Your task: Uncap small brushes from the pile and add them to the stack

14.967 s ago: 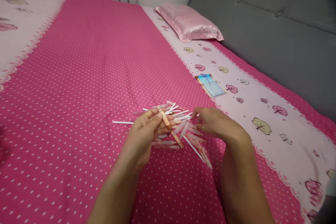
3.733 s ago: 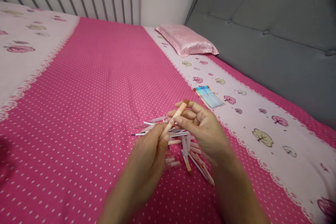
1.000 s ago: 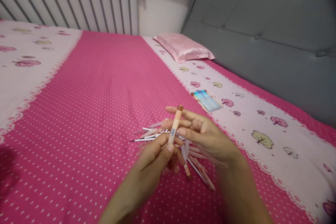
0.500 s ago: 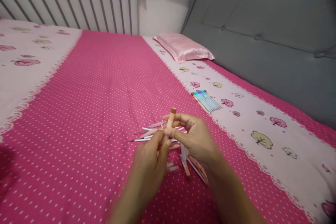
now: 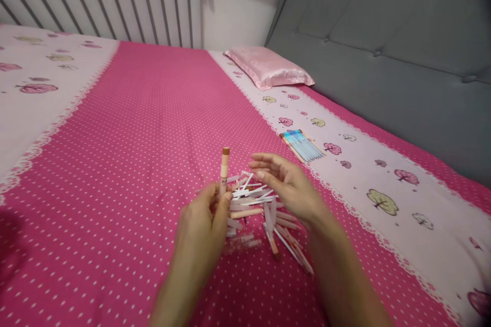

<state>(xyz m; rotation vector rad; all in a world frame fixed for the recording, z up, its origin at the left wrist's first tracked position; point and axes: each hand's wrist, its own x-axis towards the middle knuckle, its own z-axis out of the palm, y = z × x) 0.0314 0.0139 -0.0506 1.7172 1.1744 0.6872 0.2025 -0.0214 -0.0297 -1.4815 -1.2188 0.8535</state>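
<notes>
My left hand (image 5: 205, 219) is closed around the lower part of a peach-coloured pen (image 5: 224, 166) with a brown end, which stands upright above the bed. To its right, my right hand (image 5: 286, 184) hovers with its fingers apart and nothing in it. Between and below my hands lies a loose pile of pens, white refills and clear pink-tinted barrels (image 5: 251, 196). A peach pen with a brown tip (image 5: 273, 246) lies at the near side of the pile.
Farther right, a neat row of blue and peach pens (image 5: 303, 146) lies on the bedspread (image 5: 153, 127). A pink pillow (image 5: 268, 67) rests against the grey headboard (image 5: 383, 36). A white radiator (image 5: 115, 0) stands along the far wall.
My right hand has let go of the peach pen and opened, moving off to the right. My left hand has carried the pen a little left, uncovering more of the pile.
</notes>
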